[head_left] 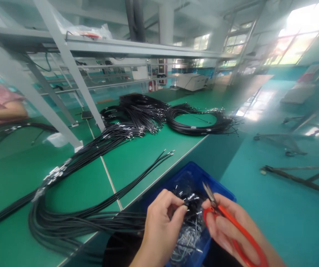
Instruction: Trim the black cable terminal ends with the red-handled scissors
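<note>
My left hand [163, 220] is closed in a pinch, with a small black piece [185, 203] showing at the tips of thumb and forefinger. Its exact kind is too small to tell. Black cables [115, 221] run from the green table to behind my left wrist. In my right hand [228, 226] is a pair of scissors [241, 228] with orange-red handles, the short blades pointing up and left. Both hands are over a blue bin [220, 188] that holds clear plastic, black bits and thin whitish strips [188, 237].
Bundled black cables [56, 173] lie along the green table [137, 152], with a coil [187, 130] and a heap [139, 107] farther back. A shelf post [70, 66] rises from the table. Another person's arm [6, 110] is at left. Wheeled frames [298, 178] stand on the right.
</note>
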`<state>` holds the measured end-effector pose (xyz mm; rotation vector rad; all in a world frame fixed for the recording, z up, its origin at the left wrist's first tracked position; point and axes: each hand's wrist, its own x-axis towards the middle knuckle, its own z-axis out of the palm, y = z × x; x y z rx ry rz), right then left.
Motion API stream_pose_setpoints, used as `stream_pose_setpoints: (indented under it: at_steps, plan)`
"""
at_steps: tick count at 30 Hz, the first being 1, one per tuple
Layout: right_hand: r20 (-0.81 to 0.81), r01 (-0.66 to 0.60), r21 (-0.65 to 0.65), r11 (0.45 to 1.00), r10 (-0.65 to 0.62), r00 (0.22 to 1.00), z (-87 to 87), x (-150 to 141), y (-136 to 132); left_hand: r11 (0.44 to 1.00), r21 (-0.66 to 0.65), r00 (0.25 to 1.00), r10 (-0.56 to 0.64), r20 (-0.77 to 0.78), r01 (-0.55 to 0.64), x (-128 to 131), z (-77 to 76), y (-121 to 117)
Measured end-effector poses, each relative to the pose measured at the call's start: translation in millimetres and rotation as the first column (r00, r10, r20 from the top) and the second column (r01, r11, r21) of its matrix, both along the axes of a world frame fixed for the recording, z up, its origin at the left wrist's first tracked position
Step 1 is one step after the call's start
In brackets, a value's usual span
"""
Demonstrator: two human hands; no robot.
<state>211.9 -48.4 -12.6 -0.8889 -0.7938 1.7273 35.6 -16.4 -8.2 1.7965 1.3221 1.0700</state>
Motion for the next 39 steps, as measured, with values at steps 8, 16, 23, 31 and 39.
stream_pose_setpoints:
  at_steps: [8,16,23,31,39]
  plan:
    - [0.068,0.119,-0.013,0.993,-0.117,0.991,-1.3,-28.8,3.5,0.988,-0.148,0.971,0.083,0.224,-0.050,-0.9,9.8,0.5]
    - [0.359,0.555,0.198,0.808,-0.587,0.726,18.5,-61.8,16.6,0.993,0.045,0.994,0.107,-0.008,-0.107,11.1,2.5,-9.8]
    - [0.350,0.518,0.257,0.816,-0.578,0.737,5.8,-60.7,12.7,0.996,-0.049,0.995,0.075,0.062,-0.072,3.8,3.8,-4.5]
    - [0.164,-0.180,0.007,0.984,0.176,0.971,13.9,-16.0,1.2,0.932,-0.340,0.886,0.049,0.461,0.126,-14.9,14.3,10.4]
    - [0.117,-0.326,-0.033,0.945,0.327,0.938,2.9,-15.6,0.1,0.908,-0.307,0.779,-0.034,0.626,0.286,-19.6,14.6,8.8]
